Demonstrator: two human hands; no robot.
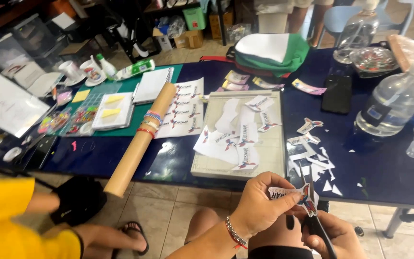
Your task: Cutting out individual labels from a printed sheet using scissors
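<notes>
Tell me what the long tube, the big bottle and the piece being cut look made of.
Long tube: matte brown cardboard, by its dull tan surface.
Big bottle: clear, glossy plastic, probably; see-through with highlights.
Cut-out piece, held in the left hand: thin white printed paper, possibly sticker stock.

Dark blue surface [374, 168] spanning the view. At centre, a grey cutting board [269, 158] bearing printed paper sheets. At its 9 o'clock, a cardboard tube [137, 144] lies diagonally beside a green mat [120, 127]. At 3 o'clock, paper scraps [312, 158], a black phone [337, 93] and a clear plastic bottle [391, 103]. At 12 o'clock, a green and white bag [274, 52].
</notes>
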